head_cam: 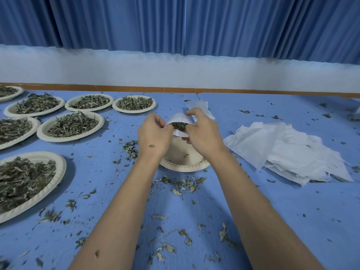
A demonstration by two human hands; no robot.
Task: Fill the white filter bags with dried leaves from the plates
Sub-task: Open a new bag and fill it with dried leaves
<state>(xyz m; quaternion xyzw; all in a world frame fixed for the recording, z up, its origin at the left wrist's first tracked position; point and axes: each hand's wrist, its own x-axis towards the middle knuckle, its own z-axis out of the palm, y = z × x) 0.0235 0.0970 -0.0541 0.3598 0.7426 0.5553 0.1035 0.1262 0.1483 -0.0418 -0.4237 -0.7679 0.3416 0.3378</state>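
Observation:
Both my hands hold one white filter bag (pixel 179 119) up over a nearly bare paper plate (pixel 183 164) in the middle of the table. My left hand (pixel 154 133) pinches the bag's left rim and my right hand (pixel 202 133) pinches its right rim, keeping the mouth spread. Dark dried leaves (pixel 179 126) show inside the mouth. A pile of flat white filter bags (pixel 288 151) lies to the right. Several paper plates heaped with dried leaves sit at the left, such as the nearest plate (pixel 29 182) and another plate (pixel 71 125).
Another white bag (pixel 200 107) lies just behind my hands. Loose leaf scraps (pixel 183 185) are scattered over the blue table cover. More leaf plates (pixel 134 103) line the far left edge. A white wall and blue curtain stand behind the table.

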